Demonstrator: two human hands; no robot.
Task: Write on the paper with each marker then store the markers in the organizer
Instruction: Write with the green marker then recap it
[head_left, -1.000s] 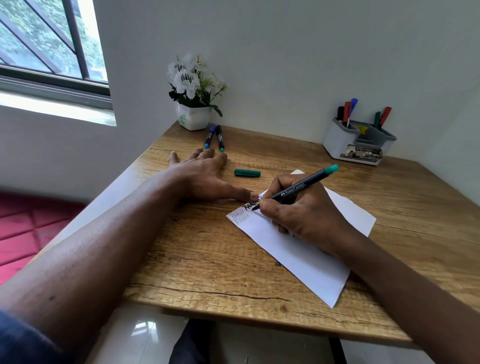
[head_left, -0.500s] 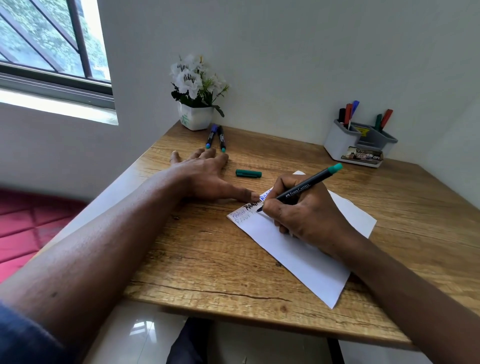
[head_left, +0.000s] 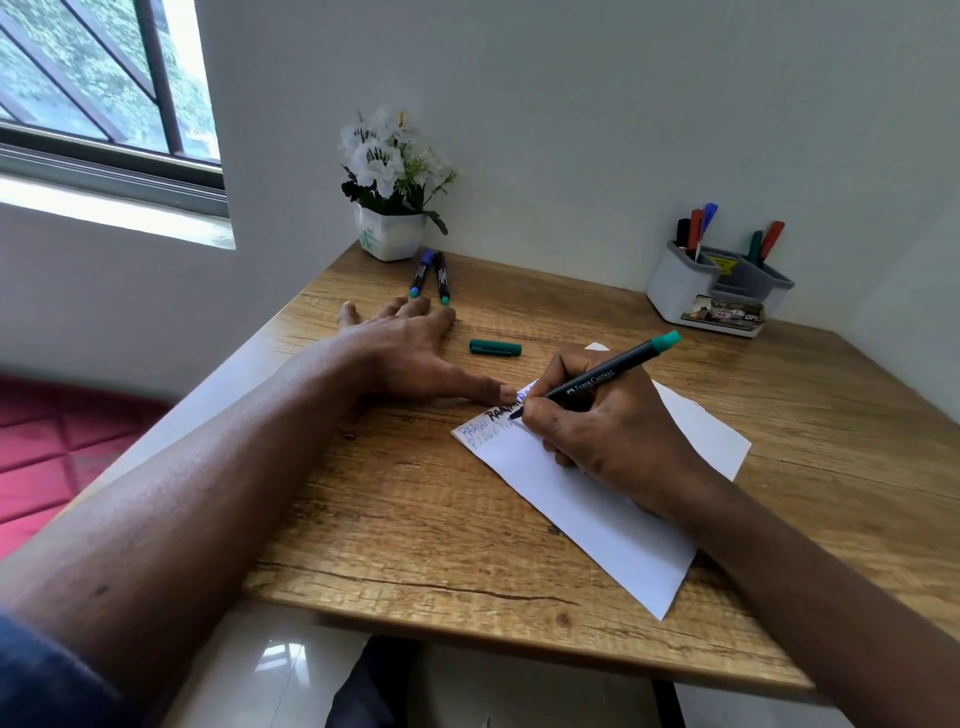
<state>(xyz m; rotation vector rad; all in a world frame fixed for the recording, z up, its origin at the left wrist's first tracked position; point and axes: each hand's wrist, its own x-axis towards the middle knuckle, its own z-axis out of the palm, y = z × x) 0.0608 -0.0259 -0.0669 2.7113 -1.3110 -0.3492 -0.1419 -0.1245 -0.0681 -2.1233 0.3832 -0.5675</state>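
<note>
Firmly, right hand (head_left: 618, 441) fingers (head_left: 543, 418) pinch the marker (head_left: 602, 378) tip-down on paper (head_left: 587, 514); left hand (head_left: 410, 353) lies flat, fingers straight.

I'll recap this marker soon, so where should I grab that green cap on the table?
Pinch the green cap across its middle from above, likely with the left hand nearest it: it lies flat on its side, both long sides free.

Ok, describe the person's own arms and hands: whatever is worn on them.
No ring, glove or watch shows on the left hand or the right hand. Both forearms are uncovered. A dark blue sleeve shows on the left arm only at the picture's lower left corner; the right arm shows no sleeve as far as the picture reaches.
</note>
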